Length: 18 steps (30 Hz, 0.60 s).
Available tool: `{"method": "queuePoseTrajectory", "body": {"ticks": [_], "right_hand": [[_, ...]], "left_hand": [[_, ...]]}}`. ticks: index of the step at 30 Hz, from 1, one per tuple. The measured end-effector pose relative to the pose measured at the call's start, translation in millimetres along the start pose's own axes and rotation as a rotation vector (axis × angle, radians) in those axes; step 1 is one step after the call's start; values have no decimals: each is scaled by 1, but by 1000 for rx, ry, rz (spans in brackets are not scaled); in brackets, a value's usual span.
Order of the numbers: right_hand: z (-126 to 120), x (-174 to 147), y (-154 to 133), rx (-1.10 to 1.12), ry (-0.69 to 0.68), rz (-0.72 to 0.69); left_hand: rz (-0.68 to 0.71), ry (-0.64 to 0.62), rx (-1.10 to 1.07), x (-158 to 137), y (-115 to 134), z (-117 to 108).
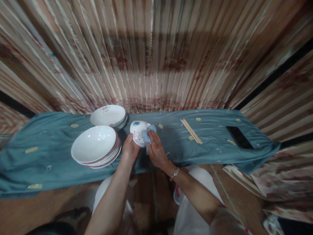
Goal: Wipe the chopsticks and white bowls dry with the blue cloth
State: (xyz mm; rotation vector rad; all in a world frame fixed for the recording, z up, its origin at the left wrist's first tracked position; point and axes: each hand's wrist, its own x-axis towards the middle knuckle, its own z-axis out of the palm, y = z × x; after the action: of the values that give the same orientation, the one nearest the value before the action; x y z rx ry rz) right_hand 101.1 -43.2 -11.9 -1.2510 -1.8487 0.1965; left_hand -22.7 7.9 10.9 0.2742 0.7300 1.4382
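Note:
My left hand [130, 148] grips a small white bowl [138, 133] by its lower left side. The bowl is tilted, and its outside carries a blue flower and pink marks. A light blue cloth [149, 132] is bunched in my right hand [156, 148], pressed against the bowl's right side. My right fingers are bent over the cloth and hide part of it. Just left of my left hand stands a stack of white bowls [94, 143] with red rims. Behind that is a second stack of dishes [109, 114] with a floral print.
A blue-green cloth with yellow pineapples covers the table [56, 143]. Several wooden chopsticks [191, 131] lie to the right, and a black phone [239, 137] rests farther right. A patterned curtain [151, 58] hangs close behind the table.

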Motion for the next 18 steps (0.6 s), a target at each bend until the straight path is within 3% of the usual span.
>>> {"method": "queuePoseTrajectory", "body": {"ticks": [18], "right_hand": [[-5,10,16,-92,31,39]], "left_hand": [[11,-132,84,-12,-16,9]]}}
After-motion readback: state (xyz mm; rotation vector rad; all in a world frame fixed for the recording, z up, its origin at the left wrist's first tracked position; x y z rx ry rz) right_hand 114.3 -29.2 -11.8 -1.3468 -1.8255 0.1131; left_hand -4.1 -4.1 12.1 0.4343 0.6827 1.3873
